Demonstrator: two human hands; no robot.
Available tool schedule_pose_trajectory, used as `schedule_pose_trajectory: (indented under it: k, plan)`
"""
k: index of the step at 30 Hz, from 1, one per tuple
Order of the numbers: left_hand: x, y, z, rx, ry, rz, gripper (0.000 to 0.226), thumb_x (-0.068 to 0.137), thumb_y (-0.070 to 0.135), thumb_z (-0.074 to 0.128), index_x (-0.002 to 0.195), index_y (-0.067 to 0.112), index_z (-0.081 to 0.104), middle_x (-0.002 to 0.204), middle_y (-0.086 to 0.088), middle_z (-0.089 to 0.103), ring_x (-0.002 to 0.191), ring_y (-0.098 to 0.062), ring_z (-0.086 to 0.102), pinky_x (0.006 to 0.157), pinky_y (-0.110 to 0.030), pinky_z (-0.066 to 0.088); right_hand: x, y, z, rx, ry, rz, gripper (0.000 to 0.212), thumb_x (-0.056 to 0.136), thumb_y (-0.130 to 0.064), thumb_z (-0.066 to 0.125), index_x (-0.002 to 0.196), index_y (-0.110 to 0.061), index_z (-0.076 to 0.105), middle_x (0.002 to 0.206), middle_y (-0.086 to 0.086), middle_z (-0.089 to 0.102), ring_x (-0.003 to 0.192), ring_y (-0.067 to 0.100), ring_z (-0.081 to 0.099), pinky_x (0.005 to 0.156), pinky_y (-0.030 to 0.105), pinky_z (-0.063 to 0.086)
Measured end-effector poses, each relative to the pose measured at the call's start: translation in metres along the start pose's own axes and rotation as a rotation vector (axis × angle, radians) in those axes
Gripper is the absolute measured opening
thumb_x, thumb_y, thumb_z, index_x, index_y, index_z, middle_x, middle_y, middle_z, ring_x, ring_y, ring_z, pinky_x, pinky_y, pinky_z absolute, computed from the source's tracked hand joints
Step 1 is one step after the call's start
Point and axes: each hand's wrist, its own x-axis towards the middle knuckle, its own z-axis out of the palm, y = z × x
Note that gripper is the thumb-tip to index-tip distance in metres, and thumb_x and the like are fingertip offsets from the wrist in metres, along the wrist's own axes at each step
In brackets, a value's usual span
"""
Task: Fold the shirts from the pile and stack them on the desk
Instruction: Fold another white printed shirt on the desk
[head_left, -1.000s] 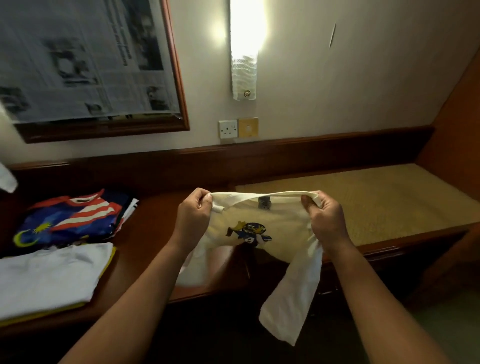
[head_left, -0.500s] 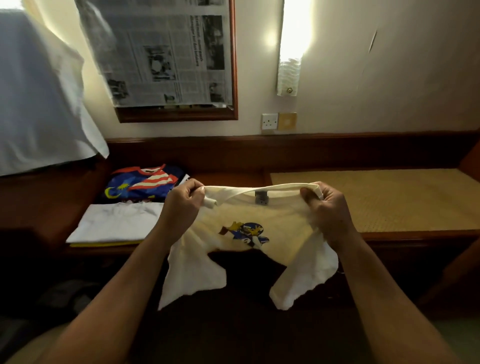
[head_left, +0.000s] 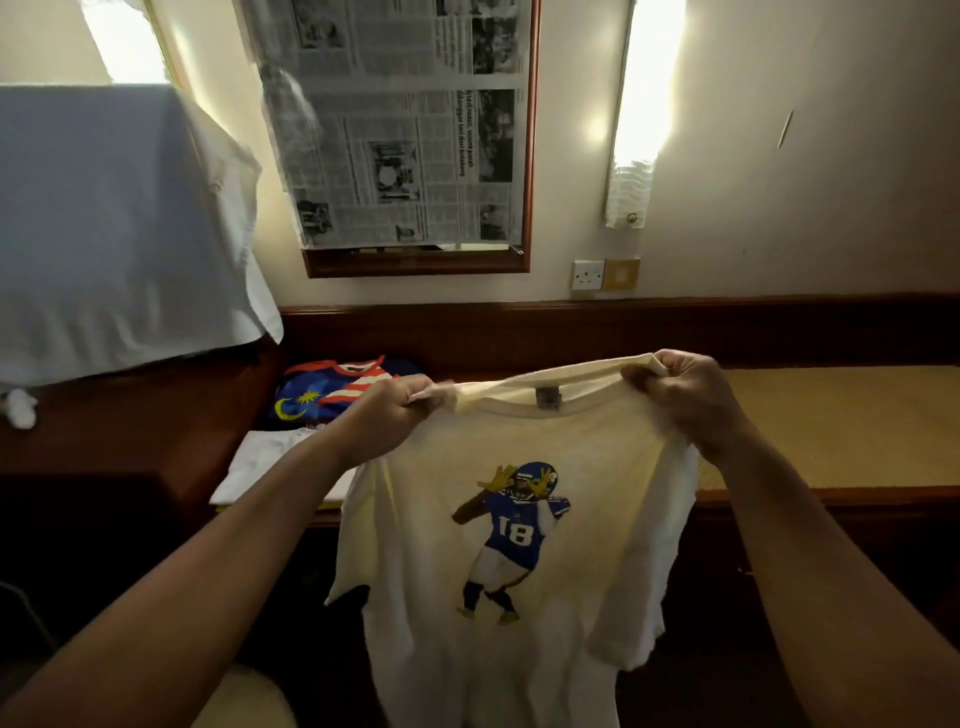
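Observation:
A cream T-shirt (head_left: 597, 519) with a blue football-player print, number 18, hangs spread out in front of the desk. My left hand (head_left: 387, 415) pinches its left shoulder seam. My right hand (head_left: 685, 397) grips the right shoulder. The collar stretches between them, and the hem drops out of view at the bottom. On the wooden desk (head_left: 171, 441) to the left lie a folded flag-pattern shirt (head_left: 322, 397) and, nearer me, a folded white shirt (head_left: 270, 462) on something yellow.
A woven tan mat (head_left: 831, 421) covers the desk's right part. A white cloth (head_left: 114, 228) drapes over something at the left. A newspaper-covered framed mirror (head_left: 410, 130), a wall lamp (head_left: 639, 119) and a socket (head_left: 588, 274) are on the wall behind.
Both hands have lifted the cream shirt higher, so it hangs open with the whole print showing. The camera view has swung left and upward.

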Motion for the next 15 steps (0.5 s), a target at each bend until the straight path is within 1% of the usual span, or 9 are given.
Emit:
schedule_pose_trajectory:
  k: [3, 5, 6, 8, 9, 10, 11, 13, 15]
  plan:
    - [0.007, -0.014, -0.008, 0.025, 0.155, 0.005, 0.029, 0.101, 0.021, 0.045, 0.076, 0.024, 0.059, 0.067, 0.003, 0.055, 0.059, -0.011, 0.050, 0.052, -0.016, 0.041, 0.005, -0.002, 0.005, 0.021, 0.173, 0.018, 0.033, 0.085, -0.034, 0.071, 0.063, -0.013, 0.060, 0.053, -0.008, 0.054, 0.045, 0.004, 0.045, 0.047, 0.022, 0.039]
    - [0.016, -0.020, -0.013, 0.059, 0.258, 0.038, 0.028, 0.100, 0.021, 0.047, 0.076, 0.016, 0.060, 0.069, 0.001, 0.053, 0.062, -0.013, 0.049, 0.052, -0.018, 0.038, 0.002, -0.007, 0.010, 0.008, 0.175, 0.007, 0.035, 0.086, -0.035, 0.070, 0.060, -0.014, 0.059, 0.049, -0.011, 0.052, 0.044, 0.003, 0.043, 0.044, 0.021, 0.037]
    - [0.022, -0.023, -0.016, 0.100, 0.294, 0.056, 0.025, 0.100, 0.021, 0.047, 0.080, 0.012, 0.061, 0.074, -0.002, 0.052, 0.067, -0.016, 0.050, 0.055, -0.021, 0.038, -0.001, -0.010, 0.013, 0.016, 0.104, 0.025, 0.036, 0.086, -0.037, 0.068, 0.061, -0.012, 0.061, 0.052, -0.008, 0.055, 0.047, 0.005, 0.047, 0.046, 0.022, 0.040]
    - [0.035, -0.026, -0.025, 0.206, 0.338, 0.106, 0.020, 0.098, 0.019, 0.051, 0.089, 0.010, 0.066, 0.079, -0.004, 0.051, 0.074, -0.019, 0.050, 0.060, -0.025, 0.038, -0.007, -0.019, 0.013, 0.027, -0.166, 0.141, 0.043, 0.084, -0.046, 0.061, 0.068, -0.006, 0.067, 0.064, 0.004, 0.066, 0.059, 0.016, 0.061, 0.057, 0.027, 0.049]
    - [0.040, -0.027, -0.027, 0.228, 0.341, 0.138, 0.018, 0.097, 0.018, 0.053, 0.094, 0.010, 0.069, 0.081, -0.004, 0.054, 0.074, -0.018, 0.051, 0.061, -0.025, 0.039, -0.008, -0.023, 0.011, 0.006, -0.306, 0.205, 0.049, 0.084, -0.050, 0.056, 0.071, -0.004, 0.069, 0.072, 0.011, 0.069, 0.067, 0.020, 0.064, 0.064, 0.030, 0.051]
    - [0.046, -0.028, -0.028, 0.213, 0.329, 0.161, 0.018, 0.096, 0.018, 0.056, 0.099, 0.010, 0.072, 0.082, -0.002, 0.059, 0.076, -0.015, 0.055, 0.063, -0.025, 0.042, -0.006, -0.025, 0.009, -0.029, -0.403, 0.240, 0.055, 0.084, -0.053, 0.051, 0.073, -0.003, 0.070, 0.078, 0.014, 0.070, 0.072, 0.021, 0.065, 0.069, 0.032, 0.051]
    - [0.051, -0.028, -0.028, 0.174, 0.304, 0.173, 0.018, 0.095, 0.018, 0.058, 0.102, 0.012, 0.073, 0.084, 0.001, 0.065, 0.078, -0.013, 0.060, 0.065, -0.025, 0.047, -0.001, -0.026, 0.009, -0.061, -0.451, 0.249, 0.058, 0.084, -0.054, 0.048, 0.076, -0.002, 0.071, 0.082, 0.016, 0.071, 0.076, 0.022, 0.066, 0.072, 0.033, 0.050]
    - [0.062, -0.023, -0.024, 0.100, 0.238, 0.207, 0.015, 0.093, 0.017, 0.061, 0.102, 0.016, 0.073, 0.086, 0.005, 0.069, 0.083, -0.011, 0.066, 0.070, -0.024, 0.053, 0.014, -0.025, 0.018, -0.085, -0.464, 0.231, 0.059, 0.085, -0.054, 0.046, 0.087, -0.002, 0.072, 0.089, 0.018, 0.071, 0.080, 0.025, 0.066, 0.074, 0.035, 0.051]
    - [0.075, -0.018, -0.017, 0.085, 0.184, 0.293, 0.011, 0.089, 0.014, 0.065, 0.098, 0.019, 0.071, 0.083, 0.007, 0.069, 0.079, -0.007, 0.066, 0.069, -0.022, 0.055, 0.035, -0.018, 0.034, -0.071, -0.439, 0.193, 0.048, 0.090, -0.047, 0.050, 0.096, -0.004, 0.071, 0.092, 0.018, 0.070, 0.080, 0.025, 0.065, 0.075, 0.036, 0.052]
